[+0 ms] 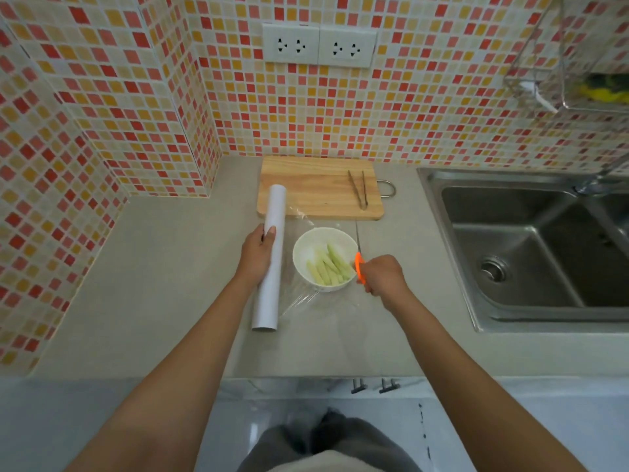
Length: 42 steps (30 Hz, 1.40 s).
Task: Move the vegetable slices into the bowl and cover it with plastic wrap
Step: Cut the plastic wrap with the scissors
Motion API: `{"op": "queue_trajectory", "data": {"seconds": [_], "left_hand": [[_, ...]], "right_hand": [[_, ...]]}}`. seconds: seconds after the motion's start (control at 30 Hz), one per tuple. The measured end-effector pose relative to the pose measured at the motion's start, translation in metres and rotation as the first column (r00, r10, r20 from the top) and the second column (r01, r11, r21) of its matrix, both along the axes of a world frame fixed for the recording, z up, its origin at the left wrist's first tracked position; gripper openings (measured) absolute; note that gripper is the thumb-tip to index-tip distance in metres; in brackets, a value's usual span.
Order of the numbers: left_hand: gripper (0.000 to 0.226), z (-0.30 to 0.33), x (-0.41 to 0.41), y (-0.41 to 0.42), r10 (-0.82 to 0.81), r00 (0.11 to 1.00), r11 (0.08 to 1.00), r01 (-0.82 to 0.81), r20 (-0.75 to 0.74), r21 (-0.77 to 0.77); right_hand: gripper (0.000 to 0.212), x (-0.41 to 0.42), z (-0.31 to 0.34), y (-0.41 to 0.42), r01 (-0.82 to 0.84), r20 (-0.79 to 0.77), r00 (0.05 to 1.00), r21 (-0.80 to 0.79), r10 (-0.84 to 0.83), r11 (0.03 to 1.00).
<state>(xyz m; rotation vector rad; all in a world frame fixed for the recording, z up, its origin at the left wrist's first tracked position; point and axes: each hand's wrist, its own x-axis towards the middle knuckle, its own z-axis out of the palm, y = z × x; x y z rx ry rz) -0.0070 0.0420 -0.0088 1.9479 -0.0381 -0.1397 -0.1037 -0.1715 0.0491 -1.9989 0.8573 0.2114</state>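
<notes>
Lying over the white bowl (322,258) of vegetable slices (329,265) is plastic wrap (308,296); the left hand (257,251) is gripping the roll (270,258), the right hand (384,274) is clutching orange scissors (358,257) at the bowl's right rim, near the counter (163,284) edge.

A home kitchen. A stainless steel sink (531,247) is set into the right end of the grey countertop (163,284), and a wooden cutting board (316,189) lies at its back edge. Orange-and-red mosaic tiles (136,97) cover the walls, with two wall sockets (319,45) above
</notes>
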Motion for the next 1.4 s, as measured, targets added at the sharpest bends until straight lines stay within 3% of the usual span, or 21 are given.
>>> {"op": "queue_trajectory", "data": {"seconds": [0.1, 0.2, 0.3, 0.4, 0.77, 1.07, 1.27, 1.4], "left_hand": [[0.037, 0.001, -0.001, 0.001, 0.013, 1.0, 1.0, -0.013, -0.013, -0.009], [0.037, 0.004, -0.001, 0.002, 0.02, 1.0, 1.0, -0.02, -0.022, -0.016], [0.029, 0.006, -0.002, 0.003, 0.024, 1.0, 1.0, -0.024, -0.015, -0.001], [0.034, 0.007, -0.002, 0.002, 0.046, 0.999, 0.999, -0.046, -0.017, -0.004], [0.039, 0.009, -0.006, -0.002, 0.059, 0.998, 0.998, -0.059, -0.03, 0.002], [0.031, 0.005, -0.008, 0.0, 0.085, 0.996, 0.996, -0.085, -0.029, 0.008], [0.042, 0.006, -0.004, 0.003, 0.075, 0.996, 0.997, -0.074, -0.044, 0.009], [0.036, 0.006, -0.002, 0.002, 0.072, 0.997, 0.997, -0.072, -0.036, 0.021]], "right_hand": [[0.022, -0.03, 0.005, 0.02, -0.082, 0.026, 0.997, 0.318, 0.078, 0.945], [0.013, -0.063, 0.001, 0.042, -0.189, -0.013, 0.975, 0.465, 0.221, 0.865], [0.035, -0.09, -0.005, 0.058, -0.226, -0.087, 0.945, 0.52, 0.314, 0.824], [0.052, -0.104, -0.007, 0.063, -0.216, -0.153, 0.922, 0.556, 0.354, 0.802], [0.066, -0.12, -0.013, 0.062, -0.251, -0.266, 0.831, 0.604, 0.489, 0.756], [0.063, -0.099, -0.028, 0.088, -0.18, -0.193, 0.891, 0.681, 0.411, 0.71], [0.062, -0.09, -0.033, 0.098, -0.149, -0.14, 0.934, 0.681, 0.328, 0.717], [0.062, -0.087, -0.034, 0.1, -0.139, -0.133, 0.944, 0.672, 0.303, 0.727]]}}
